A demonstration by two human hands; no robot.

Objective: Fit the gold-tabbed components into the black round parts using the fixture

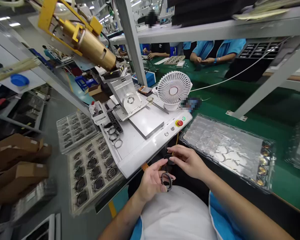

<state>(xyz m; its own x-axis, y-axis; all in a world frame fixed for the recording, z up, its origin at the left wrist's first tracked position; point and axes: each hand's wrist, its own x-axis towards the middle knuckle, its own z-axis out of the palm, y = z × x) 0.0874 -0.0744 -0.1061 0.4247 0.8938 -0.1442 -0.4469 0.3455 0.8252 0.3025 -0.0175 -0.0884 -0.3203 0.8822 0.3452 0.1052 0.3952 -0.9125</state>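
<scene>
My left hand is closed around a dark ring-shaped watch case, held by its rim low in front of my white shirt. Just above and to the right, my right hand pinches a small black piece between thumb and fingers; its kind is not clear. The fingertips of both hands are close together near that piece. More ring-shaped watch cases lie in a row on the left part of the white machine bed, beyond my left hand.
A tray of round watch parts stands at the left. On the machine are a metal fixture, a red stop button and a white fan. A plastic-covered tray lies on the green table at right. Co-workers sit across.
</scene>
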